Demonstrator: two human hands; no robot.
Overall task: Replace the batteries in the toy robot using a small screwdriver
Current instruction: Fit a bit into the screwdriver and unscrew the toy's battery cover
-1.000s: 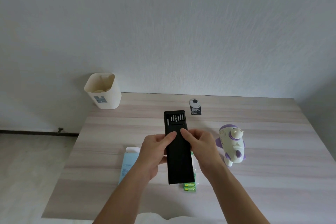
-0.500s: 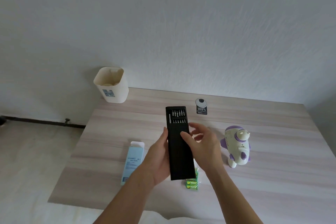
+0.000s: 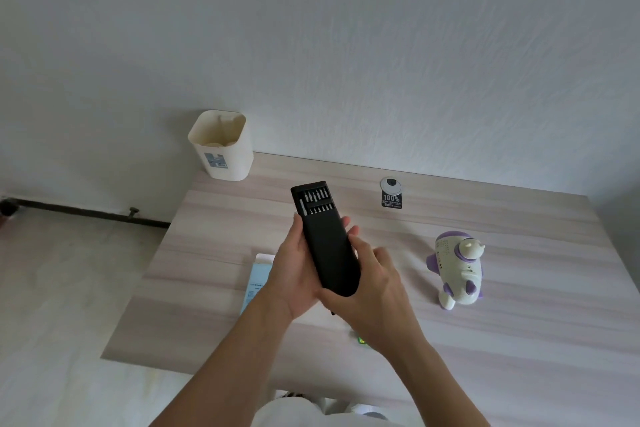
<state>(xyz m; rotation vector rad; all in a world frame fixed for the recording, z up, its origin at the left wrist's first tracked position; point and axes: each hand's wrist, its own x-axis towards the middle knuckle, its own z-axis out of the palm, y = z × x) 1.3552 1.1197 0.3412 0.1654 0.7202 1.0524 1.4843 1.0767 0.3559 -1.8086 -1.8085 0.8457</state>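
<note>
Green batteries are basically buried under the right hand's wrist, only a sliver pokes out. The blue box is half covered by the left hand. The bits in the black screwdriver case are too tiny to tell apart, and the print on the bin's label is unreadable too. The left forearm and right forearm run off the bottom edge.

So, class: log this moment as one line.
left hand holds screwdriver case | right hand holds its near end | bit tray partly out, bits showing | toy robot untouched on table
</note>
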